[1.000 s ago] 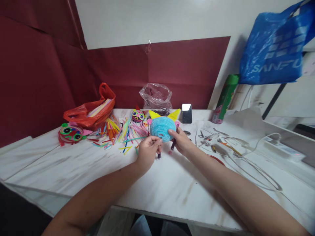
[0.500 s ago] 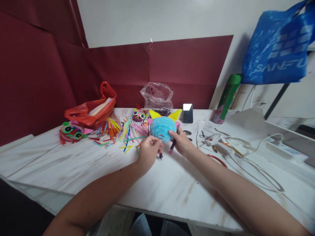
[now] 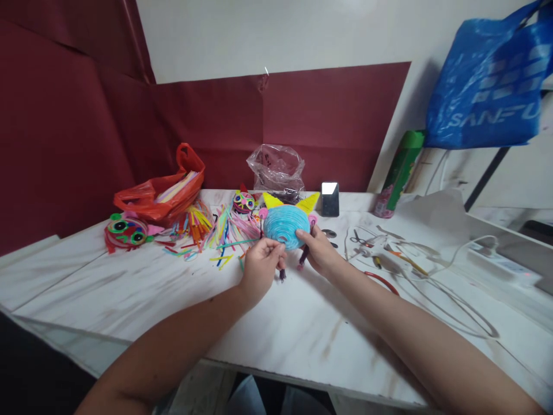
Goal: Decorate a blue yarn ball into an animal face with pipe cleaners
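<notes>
Between my hands, above the table, is a pipe-cleaner mask [image 3: 283, 222] with its light-blue coiled side toward me. Two yellow horns, pink ear pieces and dark hanging tassels stick out from its edges. My right hand [image 3: 318, 246] grips its right edge, the thumb lying on the blue coils. At the lower edge, my left hand [image 3: 264, 262] is closed, thumb and fingertips pinched together against the coil; whether a strand end is between them is too small to see. One dark tassel [image 3: 282, 275] hangs just below the left fingers.
Loose pipe cleaners [image 3: 233, 227], a small finished mask [image 3: 244, 202] and a larger red mask [image 3: 127, 231] lie at left, beside a red plastic bag [image 3: 166, 196]. At right are a phone [image 3: 330, 200], scissors [image 3: 358, 238], a glue gun [image 3: 384, 259], cables and a green spray can [image 3: 398, 176].
</notes>
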Tool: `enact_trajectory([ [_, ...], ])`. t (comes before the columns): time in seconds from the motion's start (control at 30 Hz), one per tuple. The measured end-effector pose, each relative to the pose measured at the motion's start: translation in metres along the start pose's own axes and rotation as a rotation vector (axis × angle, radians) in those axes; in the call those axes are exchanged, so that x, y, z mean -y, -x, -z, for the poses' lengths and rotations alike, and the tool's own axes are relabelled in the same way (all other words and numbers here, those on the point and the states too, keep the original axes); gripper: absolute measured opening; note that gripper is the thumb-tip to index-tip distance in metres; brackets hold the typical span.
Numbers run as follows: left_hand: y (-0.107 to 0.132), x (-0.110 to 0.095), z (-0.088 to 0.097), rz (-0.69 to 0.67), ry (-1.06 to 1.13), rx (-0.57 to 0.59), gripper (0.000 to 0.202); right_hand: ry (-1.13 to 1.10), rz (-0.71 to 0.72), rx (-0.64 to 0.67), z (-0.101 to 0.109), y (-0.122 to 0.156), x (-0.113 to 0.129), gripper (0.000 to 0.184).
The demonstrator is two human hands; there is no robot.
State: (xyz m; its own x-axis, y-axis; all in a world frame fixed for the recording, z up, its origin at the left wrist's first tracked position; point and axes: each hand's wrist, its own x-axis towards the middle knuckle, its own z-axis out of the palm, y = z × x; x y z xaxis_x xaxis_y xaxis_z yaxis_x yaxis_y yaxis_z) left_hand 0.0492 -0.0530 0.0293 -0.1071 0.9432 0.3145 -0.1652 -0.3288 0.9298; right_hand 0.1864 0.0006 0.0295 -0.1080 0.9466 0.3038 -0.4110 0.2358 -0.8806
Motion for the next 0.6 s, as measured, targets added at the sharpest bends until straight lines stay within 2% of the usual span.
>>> enact_trajectory([
  [0.3, 0.0004, -0.0031, -0.0020, 0.041, -0.008, -0.039, 0.021, -0.017, 0.034, 0.007, -0.0007, 0.0008, -0.0053, 0.051],
  [0.6, 0.0021, -0.0038, -0.0013, 0.028, -0.007, -0.027, 0.022, -0.016, 0.016, -0.021, -0.0018, 0.0022, -0.0042, 0.048],
])
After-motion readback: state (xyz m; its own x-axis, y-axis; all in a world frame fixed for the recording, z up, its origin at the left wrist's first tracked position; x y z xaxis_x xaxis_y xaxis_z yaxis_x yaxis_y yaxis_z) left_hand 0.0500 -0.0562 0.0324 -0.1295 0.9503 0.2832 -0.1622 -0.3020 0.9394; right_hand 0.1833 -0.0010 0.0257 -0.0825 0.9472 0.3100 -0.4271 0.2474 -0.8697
